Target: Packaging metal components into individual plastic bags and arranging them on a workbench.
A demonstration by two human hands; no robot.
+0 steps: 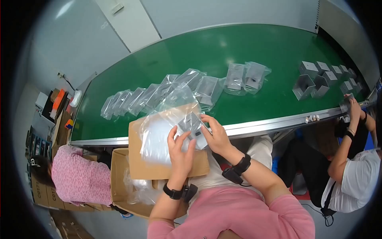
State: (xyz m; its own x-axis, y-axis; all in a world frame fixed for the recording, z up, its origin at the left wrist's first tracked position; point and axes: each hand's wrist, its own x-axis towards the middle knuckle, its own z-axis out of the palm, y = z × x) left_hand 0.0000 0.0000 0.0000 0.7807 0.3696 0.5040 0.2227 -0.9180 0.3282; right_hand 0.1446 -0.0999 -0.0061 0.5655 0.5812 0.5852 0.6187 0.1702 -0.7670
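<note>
Over my lap is a grey finned metal heat sink, with clear plastic around it. My right hand grips its right side between thumb and fingers. At its near left side is my left hand, fingers apart and curved, the fingertips close to the metal and plastic; whether they press on it is hard to see. Beneath lies a stack of clear plastic bags on a cardboard sheet. A loose bag rises beyond the heat sink, toward the table.
Bagged heat sinks stand in a row on the green table. Several unbagged ones sit at the right, near a co-worker's hands. An open cardboard box holds crumpled plastic. Another person in pink is at the left.
</note>
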